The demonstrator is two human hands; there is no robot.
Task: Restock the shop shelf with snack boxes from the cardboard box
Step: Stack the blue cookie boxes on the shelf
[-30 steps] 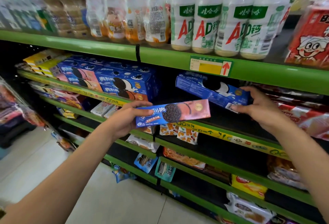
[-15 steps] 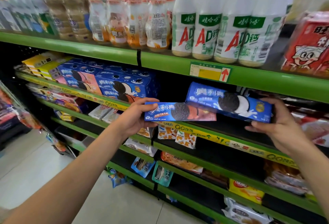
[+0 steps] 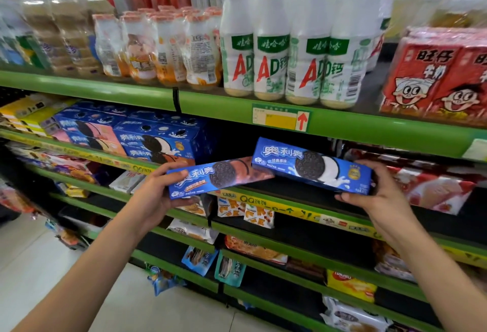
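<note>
Green metal shop shelf (image 3: 342,123), dark gap under its price tag. Long blue cookie box with white cream picture (image 3: 311,167) held at the gap by right hand (image 3: 379,194); blue-and-brown chocolate cookie box (image 3: 218,176) just left, overlapping its end, gripped by left hand (image 3: 155,197). Stacked blue cookie cartons (image 3: 158,139) further left.

Only one view exists, worn on my head, wide-angled, so no second view shares the scene. It faces forward and slightly down at the green shelf rack (image 3: 342,123), close enough that my forearms reach in from the bottom corners. The rack runs off slanting to the left, floor (image 3: 34,260) at lower left.
</note>
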